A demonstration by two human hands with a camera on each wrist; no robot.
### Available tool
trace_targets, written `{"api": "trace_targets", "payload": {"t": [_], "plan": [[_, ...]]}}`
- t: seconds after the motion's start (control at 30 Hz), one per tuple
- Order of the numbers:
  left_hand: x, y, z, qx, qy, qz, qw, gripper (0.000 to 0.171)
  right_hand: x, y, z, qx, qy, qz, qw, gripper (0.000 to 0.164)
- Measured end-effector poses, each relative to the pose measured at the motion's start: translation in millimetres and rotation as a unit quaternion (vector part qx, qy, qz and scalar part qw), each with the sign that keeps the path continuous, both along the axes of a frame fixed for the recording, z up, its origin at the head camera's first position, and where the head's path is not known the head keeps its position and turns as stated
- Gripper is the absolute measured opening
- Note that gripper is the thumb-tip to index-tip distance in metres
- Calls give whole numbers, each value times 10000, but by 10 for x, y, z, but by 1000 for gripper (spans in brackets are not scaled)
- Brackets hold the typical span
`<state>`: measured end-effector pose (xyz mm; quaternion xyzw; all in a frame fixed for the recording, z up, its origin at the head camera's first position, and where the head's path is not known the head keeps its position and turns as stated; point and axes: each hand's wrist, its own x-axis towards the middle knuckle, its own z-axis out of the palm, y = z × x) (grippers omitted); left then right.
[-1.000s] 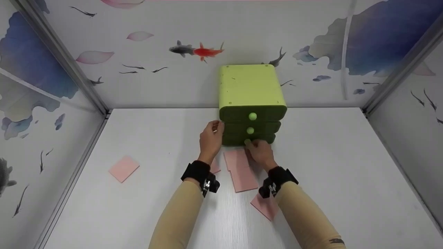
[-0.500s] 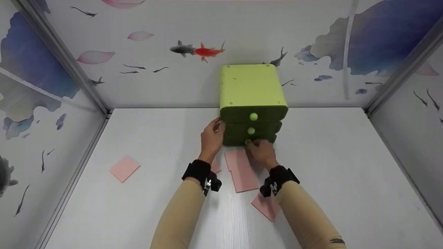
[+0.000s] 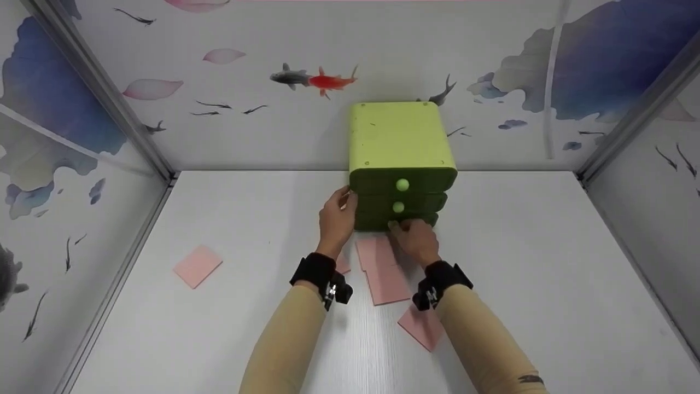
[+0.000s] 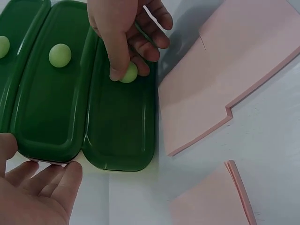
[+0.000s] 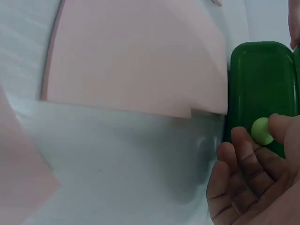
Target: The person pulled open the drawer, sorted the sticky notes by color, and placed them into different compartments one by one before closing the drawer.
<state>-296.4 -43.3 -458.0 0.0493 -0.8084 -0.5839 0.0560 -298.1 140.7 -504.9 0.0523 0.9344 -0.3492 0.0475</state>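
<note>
A light-green drawer cabinet (image 3: 402,134) with dark green drawer fronts stands against the back wall. My right hand (image 3: 418,241) pinches the round knob (image 5: 261,131) of the bottom drawer (image 4: 122,126) between thumb and fingers, the other fingers bent below it. At the cabinet's left side, my left hand (image 3: 336,221) rests with its fingertips along the edge of the middle drawer (image 4: 51,108) and its thumb near the front. All the drawer fronts stand close together. Two overlapping pink flat squares (image 3: 385,279) lie on the table right before the bottom drawer.
Another pink square (image 3: 198,266) lies far left on the white table (image 3: 246,317). One more pink square (image 3: 421,326) is partly under my right wrist, and a further one (image 4: 211,199) lies beside my left wrist. Printed panels (image 3: 306,131) wall the table in at back and sides.
Both hands keep their places at the cabinet, the right on the bottom knob. My left fingertips have shifted slightly up along the cabinet's side. The whole view has drifted a little.
</note>
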Motion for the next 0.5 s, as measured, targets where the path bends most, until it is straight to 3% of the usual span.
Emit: {"api": "trace_targets", "payload": {"t": [0.2,0.5], "plan": [[-2,37,-3,-53,152,259,9995,42,42,15,24,73,82,116,9999,51],[-1,34,-13,-122,236,159,9995,40,125,51,24,273,-92,251,9993,51]]}}
